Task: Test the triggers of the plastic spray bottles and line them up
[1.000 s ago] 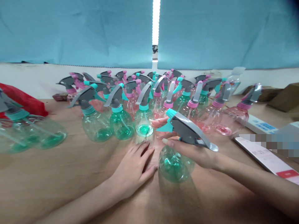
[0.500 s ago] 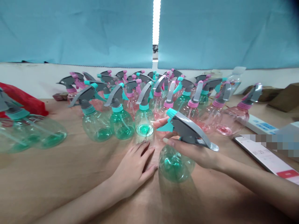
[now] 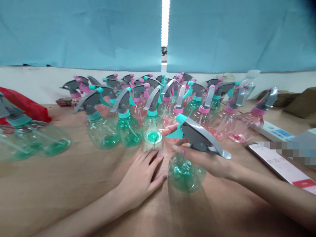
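Note:
My right hand (image 3: pixel 204 161) is wrapped round the neck of a clear green spray bottle (image 3: pixel 185 174) that stands on the wooden table (image 3: pixel 74 184). Its grey and teal trigger head (image 3: pixel 197 136) sits above my fingers, nozzle pointing left. My left hand (image 3: pixel 142 179) lies flat on the table just left of the bottle, fingers stretched out, holding nothing. Its fingertips reach toward another green bottle (image 3: pixel 152 126) in the front row.
Several green and pink spray bottles (image 3: pixel 172 98) crowd the back of the table. More green bottles (image 3: pixel 32 141) stand at the left by a red bag (image 3: pixel 24 105). A phone (image 3: pixel 283 166) and a white device (image 3: pixel 276 131) lie at the right. Blue curtains hang behind.

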The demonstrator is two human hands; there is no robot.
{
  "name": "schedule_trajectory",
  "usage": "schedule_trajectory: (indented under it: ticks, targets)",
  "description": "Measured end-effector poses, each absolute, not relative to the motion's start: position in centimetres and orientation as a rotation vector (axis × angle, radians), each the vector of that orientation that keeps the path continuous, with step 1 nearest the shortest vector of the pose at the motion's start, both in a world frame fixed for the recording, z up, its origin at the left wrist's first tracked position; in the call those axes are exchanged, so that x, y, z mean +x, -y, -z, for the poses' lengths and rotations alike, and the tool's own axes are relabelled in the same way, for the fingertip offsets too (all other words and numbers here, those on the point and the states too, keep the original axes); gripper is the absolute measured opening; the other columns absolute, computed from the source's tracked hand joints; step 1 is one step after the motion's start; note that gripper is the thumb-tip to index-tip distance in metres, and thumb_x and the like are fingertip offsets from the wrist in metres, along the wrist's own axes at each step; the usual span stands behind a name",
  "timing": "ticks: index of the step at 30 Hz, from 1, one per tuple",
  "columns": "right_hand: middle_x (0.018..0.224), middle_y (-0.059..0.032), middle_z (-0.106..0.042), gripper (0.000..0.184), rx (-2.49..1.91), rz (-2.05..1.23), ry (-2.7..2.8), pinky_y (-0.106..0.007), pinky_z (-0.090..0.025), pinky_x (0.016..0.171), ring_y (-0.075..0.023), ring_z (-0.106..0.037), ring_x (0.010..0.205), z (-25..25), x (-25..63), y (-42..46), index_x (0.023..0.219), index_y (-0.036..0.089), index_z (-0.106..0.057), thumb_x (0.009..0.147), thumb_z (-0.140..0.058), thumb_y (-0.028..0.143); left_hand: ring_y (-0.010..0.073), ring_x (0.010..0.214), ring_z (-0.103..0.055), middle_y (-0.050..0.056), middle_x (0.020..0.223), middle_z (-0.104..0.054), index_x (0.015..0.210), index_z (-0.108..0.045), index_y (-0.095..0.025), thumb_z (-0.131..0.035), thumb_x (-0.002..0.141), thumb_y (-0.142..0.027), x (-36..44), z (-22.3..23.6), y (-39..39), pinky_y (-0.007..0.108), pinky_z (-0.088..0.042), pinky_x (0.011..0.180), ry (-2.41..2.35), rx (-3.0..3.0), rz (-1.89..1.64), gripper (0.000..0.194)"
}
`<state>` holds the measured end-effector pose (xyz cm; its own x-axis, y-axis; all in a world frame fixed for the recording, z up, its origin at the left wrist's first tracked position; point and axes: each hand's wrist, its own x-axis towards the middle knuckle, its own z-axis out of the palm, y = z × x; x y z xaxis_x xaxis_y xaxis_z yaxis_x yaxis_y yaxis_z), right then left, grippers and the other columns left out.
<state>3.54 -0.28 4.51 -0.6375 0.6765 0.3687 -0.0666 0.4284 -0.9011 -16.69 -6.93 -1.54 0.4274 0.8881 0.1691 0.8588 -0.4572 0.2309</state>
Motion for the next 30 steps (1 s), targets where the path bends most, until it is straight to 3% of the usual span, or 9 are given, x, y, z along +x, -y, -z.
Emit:
schedule_trajectory:
  ticks: [12, 17, 23, 27, 30]
  targets:
    - [0.101, 0.0002, -0.064, 0.038, -0.535, -1.256, 1.948, -0.028, -0.052, 0.071, -0.0096, -0.058, 0.066, -4.37, 3.59, 0.21, 0.120, 0.028, -0.054, 0.085, -0.055, 0.012, 0.0319, 0.124, -0.045, 0.016, 0.138, -0.048, 0.133, -0.049, -0.015, -0.050, 0.095, -0.041, -16.64, 1.60, 6.89, 0.049, -0.038, 0.102, -1.579, 2.569, -0.408, 0.047]
    - [0.107, -0.0006, -0.062, 0.032, -0.521, -1.237, 1.941, -0.026, -0.051, 0.066, -0.0085, -0.057, 0.064, -4.70, 3.56, 0.50, 0.113, 0.027, -0.055, 0.085, -0.054, 0.011, 0.0321, 0.125, -0.045, 0.016, 0.138, -0.049, 0.132, -0.051, -0.016, -0.050, 0.094, -0.042, -16.77, 1.68, 6.93, 0.050, -0.038, 0.102, -1.579, 2.574, -0.418, 0.045]
    - [0.084, 0.0020, -0.060, 0.030, -0.575, -1.213, 1.959, -0.026, -0.049, 0.060, -0.0099, -0.053, 0.058, -4.82, 3.60, 0.60, 0.112, 0.028, -0.054, 0.085, -0.053, 0.014, 0.0322, 0.126, -0.044, 0.017, 0.139, -0.047, 0.132, -0.050, -0.015, -0.048, 0.095, -0.041, -16.80, 1.76, 6.99, 0.051, -0.037, 0.102, -1.583, 2.583, -0.398, 0.045]
    - [0.068, 0.0048, -0.052, 0.019, -0.579, -1.145, 1.975, -0.024, -0.045, 0.055, -0.0102, -0.048, 0.054, -4.51, 3.75, 0.57, 0.097, 0.029, -0.055, 0.085, -0.053, 0.016, 0.0322, 0.126, -0.044, 0.016, 0.138, -0.048, 0.131, -0.051, -0.015, -0.049, 0.095, -0.042, -16.77, 1.90, 6.90, 0.050, -0.037, 0.103, -1.581, 2.595, -0.402, 0.045]
    - [0.066, 0.0052, -0.050, 0.018, -0.572, -1.144, 1.977, -0.024, -0.045, 0.055, -0.0105, -0.048, 0.053, -4.40, 3.79, 0.51, 0.097, 0.029, -0.054, 0.084, -0.053, 0.016, 0.0327, 0.125, -0.044, 0.017, 0.137, -0.048, 0.131, -0.051, -0.013, -0.049, 0.095, -0.042, -16.78, 1.94, 6.89, 0.050, -0.036, 0.103, -1.578, 2.594, -0.400, 0.046]
